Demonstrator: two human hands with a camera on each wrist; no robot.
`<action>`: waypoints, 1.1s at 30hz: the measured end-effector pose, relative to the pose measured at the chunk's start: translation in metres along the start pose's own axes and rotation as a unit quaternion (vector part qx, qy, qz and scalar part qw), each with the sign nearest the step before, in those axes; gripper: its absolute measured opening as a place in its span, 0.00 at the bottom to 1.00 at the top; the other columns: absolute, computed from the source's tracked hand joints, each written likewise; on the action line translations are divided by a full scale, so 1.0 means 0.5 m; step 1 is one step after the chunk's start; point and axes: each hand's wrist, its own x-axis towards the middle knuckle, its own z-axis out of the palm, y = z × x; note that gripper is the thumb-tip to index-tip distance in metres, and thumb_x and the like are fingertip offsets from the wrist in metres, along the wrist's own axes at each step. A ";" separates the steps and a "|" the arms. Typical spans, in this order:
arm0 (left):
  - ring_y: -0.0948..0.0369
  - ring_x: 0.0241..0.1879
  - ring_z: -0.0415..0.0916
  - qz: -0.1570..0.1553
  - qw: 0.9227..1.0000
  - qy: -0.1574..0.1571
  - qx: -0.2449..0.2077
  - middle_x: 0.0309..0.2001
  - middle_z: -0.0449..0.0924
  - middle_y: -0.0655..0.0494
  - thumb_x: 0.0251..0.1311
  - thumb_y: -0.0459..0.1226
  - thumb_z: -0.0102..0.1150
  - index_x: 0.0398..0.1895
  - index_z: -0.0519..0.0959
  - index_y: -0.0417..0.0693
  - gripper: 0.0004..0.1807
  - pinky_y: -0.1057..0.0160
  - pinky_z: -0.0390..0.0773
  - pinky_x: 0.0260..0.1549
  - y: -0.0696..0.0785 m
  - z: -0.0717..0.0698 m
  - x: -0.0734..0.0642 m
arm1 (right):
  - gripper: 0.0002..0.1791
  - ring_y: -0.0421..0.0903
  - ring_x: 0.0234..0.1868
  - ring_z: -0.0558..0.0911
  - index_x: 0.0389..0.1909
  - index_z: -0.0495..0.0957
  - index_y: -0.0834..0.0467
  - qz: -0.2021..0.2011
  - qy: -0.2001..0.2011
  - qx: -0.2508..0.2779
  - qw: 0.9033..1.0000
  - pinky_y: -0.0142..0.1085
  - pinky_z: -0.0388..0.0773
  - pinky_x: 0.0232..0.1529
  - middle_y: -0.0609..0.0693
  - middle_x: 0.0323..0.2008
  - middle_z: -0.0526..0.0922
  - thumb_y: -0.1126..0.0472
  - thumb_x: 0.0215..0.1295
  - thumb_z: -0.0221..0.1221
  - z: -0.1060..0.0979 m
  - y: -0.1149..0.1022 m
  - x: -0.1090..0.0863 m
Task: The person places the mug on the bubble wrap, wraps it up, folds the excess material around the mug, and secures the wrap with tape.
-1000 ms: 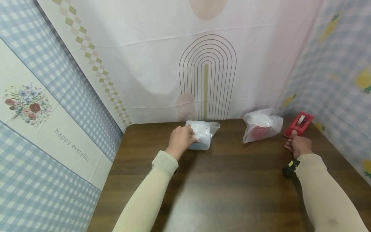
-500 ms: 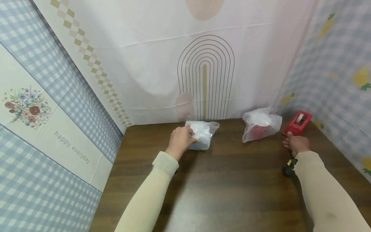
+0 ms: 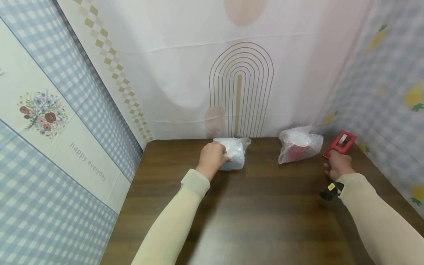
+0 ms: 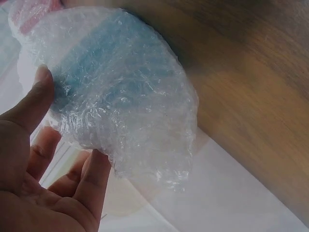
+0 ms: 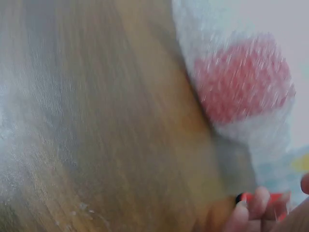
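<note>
My left hand (image 3: 213,158) pinches a bubble-wrapped bundle (image 3: 236,154) standing at the table's back edge. In the left wrist view, blue and white show through its plastic (image 4: 128,77), with the thumb on one side and the fingers on the other. At the back right, my right hand (image 3: 339,165) grips the near end of a red tape dispenser (image 3: 335,146) with curled fingers. Only a little red of the dispenser (image 5: 277,197) shows past those fingers in the blurred right wrist view.
Between the hands lies a second bubble-wrapped item (image 3: 298,146), red and white inside. The brown wooden table (image 3: 265,209) meets a white patterned cloth (image 3: 172,84) at its back. Blue checked cloths hang at the left (image 3: 43,173) and right (image 3: 391,121).
My right hand has shifted further over the dispenser's near end, and the dispenser's angle has changed slightly. My left hand has moved a little to the right, still at the wrapped bundle.
</note>
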 end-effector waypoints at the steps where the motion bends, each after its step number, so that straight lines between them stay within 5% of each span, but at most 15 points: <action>1: 0.50 0.44 0.94 -0.002 1.000 0.002 0.003 0.42 0.97 0.55 0.56 0.55 0.86 0.37 0.97 0.51 0.19 0.51 0.94 0.48 -0.001 -0.001 0.000 | 0.05 0.38 0.22 0.77 0.50 0.62 0.47 -0.015 0.012 0.017 1.000 0.35 0.79 0.24 0.40 0.34 0.73 0.54 0.85 0.49 0.013 -0.005 -0.006; 6: 0.50 0.41 0.92 -0.025 1.000 0.000 0.018 0.34 0.93 0.55 0.56 0.57 0.85 0.28 0.94 0.51 0.20 0.51 0.94 0.44 0.000 0.003 -0.002 | 0.05 0.36 0.24 0.75 0.48 0.64 0.44 -0.148 0.002 0.061 0.987 0.28 0.74 0.20 0.43 0.41 0.72 0.56 0.88 0.51 0.105 -0.034 -0.032; 10: 0.48 0.42 0.91 -0.031 0.999 -0.008 0.027 0.34 0.91 0.52 0.59 0.58 0.84 0.26 0.92 0.50 0.22 0.50 0.94 0.43 0.006 0.004 -0.004 | 0.05 0.34 0.27 0.72 0.56 0.69 0.48 -0.231 -0.087 -0.038 0.968 0.26 0.74 0.25 0.41 0.34 0.70 0.53 0.92 0.46 0.201 -0.057 -0.071; 15: 0.48 0.56 0.92 -0.016 0.999 -0.044 -0.027 0.51 0.97 0.52 0.66 0.49 0.83 0.47 0.97 0.49 0.16 0.50 0.91 0.61 -0.005 -0.010 -0.007 | 0.24 0.34 0.34 0.72 0.72 0.70 0.63 -0.300 -0.183 -0.226 0.909 0.29 0.75 0.36 0.38 0.35 0.71 0.48 0.94 0.46 0.333 -0.057 -0.113; 20: 0.47 0.67 0.87 -0.002 0.993 -0.079 -0.088 0.59 0.95 0.51 0.70 0.40 0.78 0.57 0.95 0.49 0.15 0.47 0.86 0.71 -0.019 -0.022 -0.010 | 0.23 0.45 0.44 0.79 0.67 0.76 0.68 -0.328 -0.239 -0.328 0.853 0.33 0.77 0.42 0.56 0.45 0.84 0.52 0.93 0.50 0.443 -0.047 -0.157; 22: 0.47 0.66 0.87 0.002 0.993 -0.075 -0.091 0.59 0.95 0.50 0.71 0.40 0.78 0.58 0.94 0.50 0.15 0.47 0.87 0.70 -0.022 -0.021 -0.013 | 0.22 0.51 0.47 0.82 0.65 0.78 0.68 -0.331 -0.251 -0.348 0.840 0.37 0.80 0.45 0.64 0.52 0.85 0.53 0.92 0.50 0.475 -0.039 -0.172; 26: 0.47 0.57 0.91 -0.008 0.995 -0.054 -0.088 0.57 0.94 0.48 0.69 0.44 0.82 0.62 0.89 0.48 0.22 0.47 0.91 0.60 -0.020 -0.015 -0.020 | 0.23 0.57 0.56 0.80 0.66 0.78 0.65 -0.307 -0.263 -0.385 0.830 0.47 0.81 0.54 0.68 0.64 0.82 0.51 0.93 0.47 0.518 -0.028 -0.199; 33: 0.44 0.50 0.94 -0.043 0.994 -0.015 -0.096 0.54 0.94 0.40 0.62 0.46 0.87 0.69 0.76 0.42 0.39 0.47 0.94 0.52 -0.008 -0.019 -0.016 | 0.22 0.56 0.60 0.77 0.67 0.80 0.63 -0.263 -0.262 -0.387 0.844 0.44 0.77 0.56 0.65 0.74 0.79 0.52 0.92 0.49 0.550 -0.023 -0.222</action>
